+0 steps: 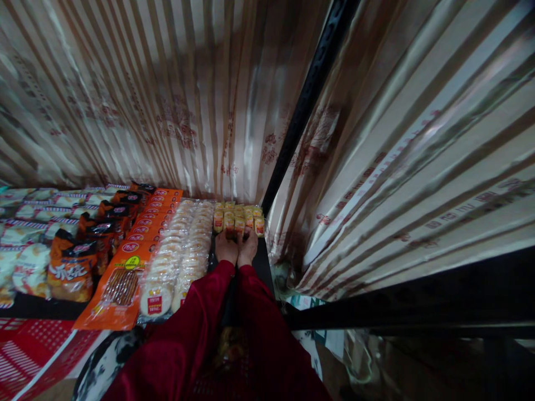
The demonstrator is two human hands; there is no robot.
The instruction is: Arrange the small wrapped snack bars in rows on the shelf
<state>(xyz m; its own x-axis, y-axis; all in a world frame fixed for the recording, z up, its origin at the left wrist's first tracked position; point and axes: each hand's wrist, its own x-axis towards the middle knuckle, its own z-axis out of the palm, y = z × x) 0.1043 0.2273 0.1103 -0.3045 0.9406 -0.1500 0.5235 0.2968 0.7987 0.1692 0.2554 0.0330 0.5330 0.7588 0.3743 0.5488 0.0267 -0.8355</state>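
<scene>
Both my hands reach forward side by side onto a dark shelf (264,262), arms in red sleeves. My left hand (226,247) and my right hand (248,247) rest with their fingers curled on the front of a small cluster of yellow-and-red snack packs (238,218) at the shelf's right end, against a black upright post (304,106). The fingertips are partly hidden by the packs, so whether they grip one I cannot say for sure. Just left of my left hand lie two rows of clear-wrapped round rice crackers (180,250).
Farther left on the shelf lie orange flat packets (125,273), dark orange snack bags (77,262) and white bags (25,245). Striped glossy curtains (167,94) hang behind and to the right. A red basket (29,345) sits at lower left.
</scene>
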